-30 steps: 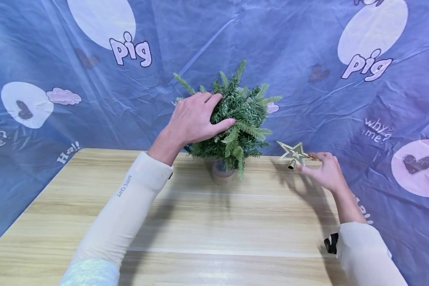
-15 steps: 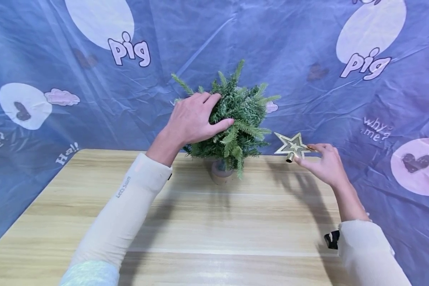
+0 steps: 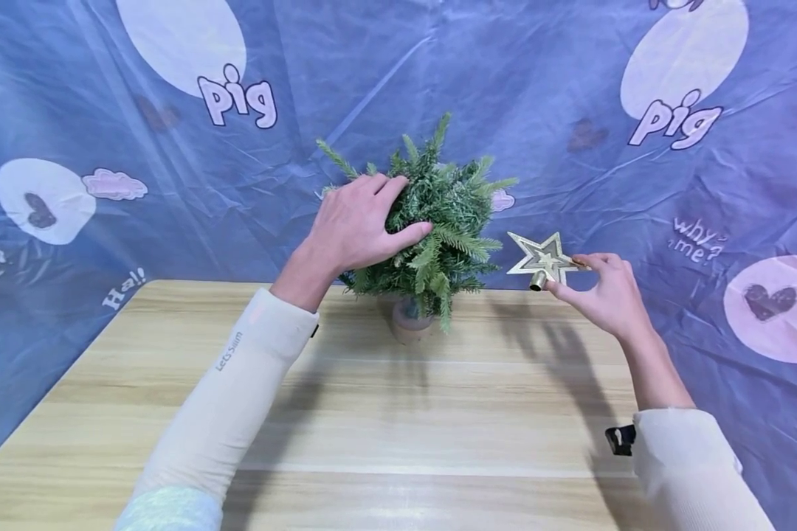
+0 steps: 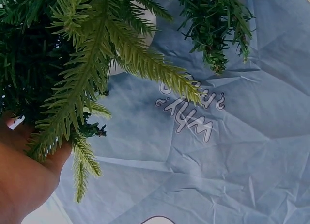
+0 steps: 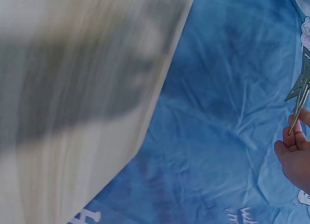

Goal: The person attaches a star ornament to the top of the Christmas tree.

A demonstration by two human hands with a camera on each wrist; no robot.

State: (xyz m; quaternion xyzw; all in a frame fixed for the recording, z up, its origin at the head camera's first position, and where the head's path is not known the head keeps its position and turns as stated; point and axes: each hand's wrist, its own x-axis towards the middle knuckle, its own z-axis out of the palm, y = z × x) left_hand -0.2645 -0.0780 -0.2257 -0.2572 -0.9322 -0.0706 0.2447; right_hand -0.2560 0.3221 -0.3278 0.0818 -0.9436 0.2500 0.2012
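A small artificial Christmas tree with bushy green branches stands upright in its pot near the table's back edge. My left hand grips its foliage from the left, thumb across the front; the ends of some fingers are hidden among the needles. In the left wrist view, the hand reaches in below a pale green sprig. To the right of the tree, my right hand pinches one point of a gold star tree topper between thumb and fingers. The star's short hollow socket faces down toward me, above the tabletop.
The wood-grain table ends at a blue printed cloth hanging behind and on both sides. A dark strap piece shows at my right sleeve. Shadows of both arms fall across the tabletop.
My right hand has lifted the star upward and slightly left, away from the tabletop. The left hand keeps its hold on the tree, and the view has shifted slightly.
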